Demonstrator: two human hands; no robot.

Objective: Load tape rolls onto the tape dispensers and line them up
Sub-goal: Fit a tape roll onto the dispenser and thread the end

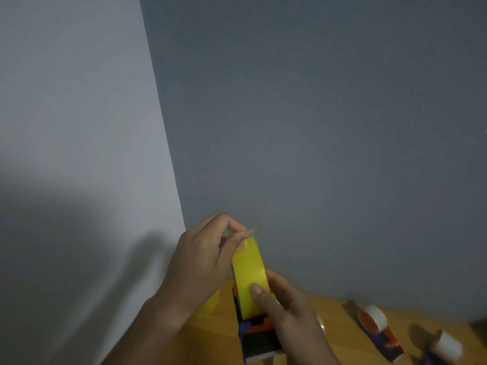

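A yellow tape roll sits on a blue and orange tape dispenser held above the wooden table. My left hand pinches the loose tape end at the top of the roll. My right hand grips the dispenser and roll from the right, its thumb pressed flat on the yellow tape. Another yellow roll peeks out behind my left wrist.
Two more dispensers loaded with white tape rolls, one and another, lie on the table to the right. A clear roll shows partly behind my right hand. Grey walls meet in a corner just behind the table.
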